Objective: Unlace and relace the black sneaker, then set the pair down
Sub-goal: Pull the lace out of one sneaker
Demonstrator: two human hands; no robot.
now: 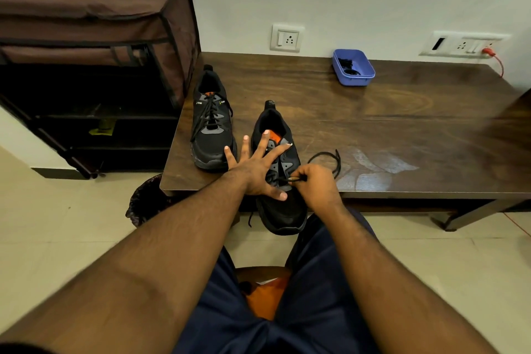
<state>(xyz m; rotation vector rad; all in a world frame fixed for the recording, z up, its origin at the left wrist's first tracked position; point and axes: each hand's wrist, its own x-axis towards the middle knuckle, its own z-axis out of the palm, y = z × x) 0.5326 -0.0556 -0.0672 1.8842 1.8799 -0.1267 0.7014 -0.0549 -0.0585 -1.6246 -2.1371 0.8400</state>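
Observation:
Two black sneakers stand on a dark wooden table point(373, 123). The laced sneaker point(211, 121) sits at the table's left edge. The other sneaker point(283, 210) is mostly unlaced, and its toe hangs over the front edge toward me. My left hand point(255, 169) lies flat on this sneaker's tongue with the fingers spread. My right hand point(313, 184) pinches the black lace point(327, 156) at a low eyelet. The lace's free end loops on the table to the right of the shoe, and another end hangs below the toe.
A blue plastic tray point(354, 67) with dark items stands at the back of the table near wall sockets point(286, 37). A brown fabric shoe rack point(94, 66) stands to the left. A dark bin point(146, 201) sits under the table's left corner. My knees are below the table edge.

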